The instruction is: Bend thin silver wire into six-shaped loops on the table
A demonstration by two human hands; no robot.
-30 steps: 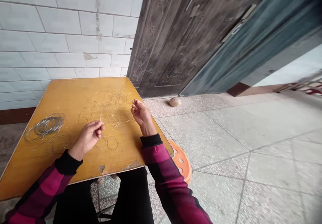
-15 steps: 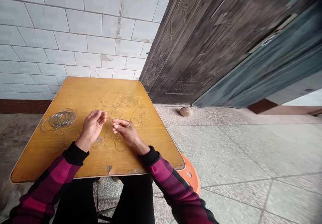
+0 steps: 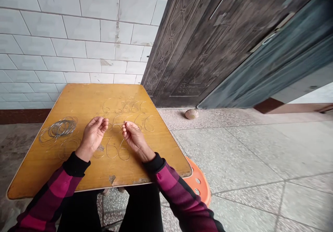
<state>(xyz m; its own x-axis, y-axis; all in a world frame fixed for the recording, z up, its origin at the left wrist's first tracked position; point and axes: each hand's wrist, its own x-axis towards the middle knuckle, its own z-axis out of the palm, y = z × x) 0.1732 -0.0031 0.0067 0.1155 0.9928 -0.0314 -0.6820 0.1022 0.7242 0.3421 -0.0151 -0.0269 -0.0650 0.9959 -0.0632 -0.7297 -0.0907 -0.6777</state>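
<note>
My left hand [image 3: 92, 134] and my right hand [image 3: 134, 138] rest low over the middle of a yellow wooden tabletop [image 3: 33, 176], fingertips close together. A thin bare wire [image 3: 114, 123] seems to run between the two pinches. Wire bent into 6-like figures [image 3: 112, 148] lies in rows beyond and below my hands, some partly hidden by my fingers. A loose coil of thin wire [image 3: 61, 128] lies to the left of my left hand, with fainter loops below it.
Black-clad legs [image 3: 140, 213] sit under the table's near edge. An orange plastic stool [image 3: 199, 180] sticks out on the right. Beyond stand a white tiled wall [image 3: 78, 37], a dark carved door [image 3: 182, 55], and a round stone [image 3: 191, 114] on the speckled floor.
My right hand has moved left from its raised, open position and now pinches near my left hand. The view has also shifted, leveling the table.
</note>
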